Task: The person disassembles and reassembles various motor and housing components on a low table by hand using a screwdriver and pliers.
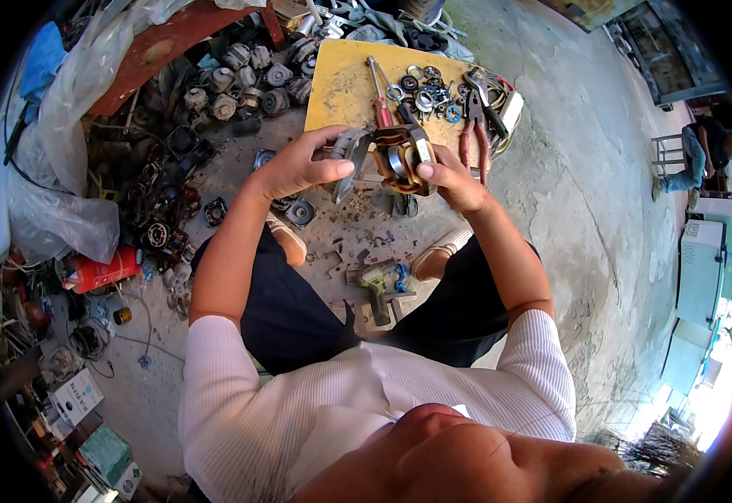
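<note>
Above the near edge of a low yellow tabletop, both my hands are closed on parts of what looks like a small electric motor. My left hand grips a grey metal end cover, its thumb laid across the face. Fingers of my right hand wrap round the motor core, which shows a shiny round middle and brownish coil parts. Cover and core sit side by side; whether they touch is hard to see. Just beyond lies a red-handled screwdriver, and red-handled pliers rest near my right hand.
Several rings and bearings lie on the tabletop. A green power drill is on the floor between my feet, among scraps. Used motors are heaped at far left, near a red canister. Another person sits far right.
</note>
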A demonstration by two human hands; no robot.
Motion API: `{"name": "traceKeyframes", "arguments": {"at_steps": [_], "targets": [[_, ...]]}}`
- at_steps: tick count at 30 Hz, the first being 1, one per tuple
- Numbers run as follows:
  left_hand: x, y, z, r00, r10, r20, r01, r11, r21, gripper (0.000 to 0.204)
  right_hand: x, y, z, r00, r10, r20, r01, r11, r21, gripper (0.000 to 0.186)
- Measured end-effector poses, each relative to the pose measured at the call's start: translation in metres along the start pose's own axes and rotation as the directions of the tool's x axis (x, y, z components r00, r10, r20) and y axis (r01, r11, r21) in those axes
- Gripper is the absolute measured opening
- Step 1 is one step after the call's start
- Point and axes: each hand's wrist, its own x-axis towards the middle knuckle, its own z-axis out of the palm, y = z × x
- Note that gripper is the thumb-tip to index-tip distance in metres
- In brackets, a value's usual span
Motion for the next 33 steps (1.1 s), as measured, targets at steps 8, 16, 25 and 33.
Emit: {"name": "traceKeyframes", "arguments": {"at_steps": [8, 16, 25, 33], "targets": [[0.003, -0.011, 0.042, 0.987, 0.024, -0.156, -0.013, 0.997, 0.074, 0.096, -0.008, -0.007, 0.025, 0.981, 0.039, -0.188, -0.065, 0.989, -0.131, 0.075], [0.006, -0.016, 0.043, 0.991, 0.044, -0.129, -0.022, 0.985, 0.170, 0.102, -0.008, -0.004, 0.027, 0.983, 0.033, -0.179, -0.056, 0.991, -0.124, 0.078], [0.005, -0.017, 0.059, 0.974, 0.162, -0.157, -0.113, 0.952, 0.285, 0.097, -0.008, 0.002, 0.034, 0.967, -0.196, -0.162, 0.140, 0.943, -0.302, 0.092], [0.004, -0.014, 0.046, 0.966, 0.216, -0.138, -0.148, 0.909, 0.390, 0.088, -0.011, -0.002, 0.036, 0.956, -0.218, -0.198, 0.180, 0.965, -0.192, 0.085]]}}
